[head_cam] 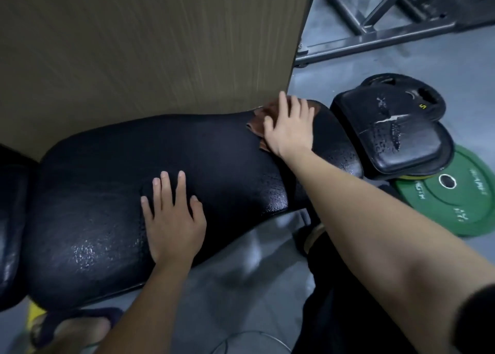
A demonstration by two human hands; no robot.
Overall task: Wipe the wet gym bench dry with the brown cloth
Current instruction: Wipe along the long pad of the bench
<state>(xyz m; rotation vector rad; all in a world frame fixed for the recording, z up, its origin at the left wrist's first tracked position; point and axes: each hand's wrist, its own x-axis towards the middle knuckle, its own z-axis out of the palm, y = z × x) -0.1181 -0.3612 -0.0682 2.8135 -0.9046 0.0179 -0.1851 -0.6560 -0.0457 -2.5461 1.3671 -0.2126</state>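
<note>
The black padded gym bench [107, 182] runs across the middle of the view, its surface glistening with droplets near the front and right edges. A brown cloth [258, 124] lies at the bench's far right end, mostly hidden under my right hand [290, 125], which presses flat on it with fingers spread. My left hand [174, 219] rests flat on the bench's middle, fingers apart, holding nothing.
A tan wood-grain panel [147, 45] stands right behind the bench. A black seat pad [391, 133] with droplets lies to the right, on black and green weight plates [450, 192]. A grey metal frame [375, 32] crosses the floor at the back right. My sandalled foot [77, 329] shows below.
</note>
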